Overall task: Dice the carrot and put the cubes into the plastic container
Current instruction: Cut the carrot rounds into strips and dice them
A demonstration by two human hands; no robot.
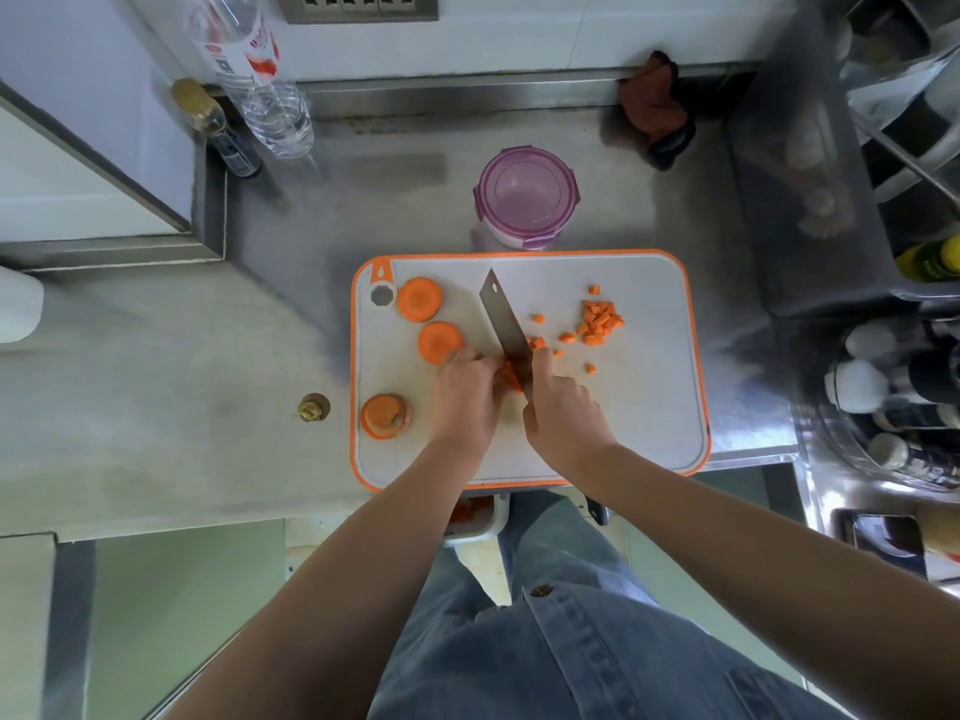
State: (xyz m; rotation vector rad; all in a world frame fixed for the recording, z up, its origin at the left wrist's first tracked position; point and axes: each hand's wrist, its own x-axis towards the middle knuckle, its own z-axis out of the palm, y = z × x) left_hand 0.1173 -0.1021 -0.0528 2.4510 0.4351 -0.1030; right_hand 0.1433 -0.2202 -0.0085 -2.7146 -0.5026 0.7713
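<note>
A grey steel counter (270, 324) fills the kitchen corner, and a white cutting board (649, 407) with an orange rim lies at its near edge. Both bare forearms reach over the board's near edge.

The left hand (462, 402) sits at the middle of the board, fingers curled down, pinning a carrot piece (506, 379). Most of that piece is hidden under the fingertips, so it is probably a bundle of strips. The right hand (563, 413) is wrapped tightly round the handle of a knife (504, 324), the handle itself hidden in the fist. The blade runs away towards the far edge of the board and rests against the carrot piece just beside the left fingers.

A thick carrot end (385, 417) stands at the board's near left corner. A cut-off carrot top (313, 407) lies on the counter just left of it. Two carrot rounds lie flat along the left side, one (440, 343) touching the left hand and one (420, 299) by the far left corner. On the right half, a heap of carrot cubes (600, 322) lies towards the far edge, with a few loose ones scattered between it and the blade.

The round plastic container (525, 200), purple-rimmed with clips, stands on the counter just beyond the board's far edge. A crumpled dark cloth (657, 109) lies at the counter's back edge, and a clear water bottle (260, 80) stands in the far left corner.
</note>
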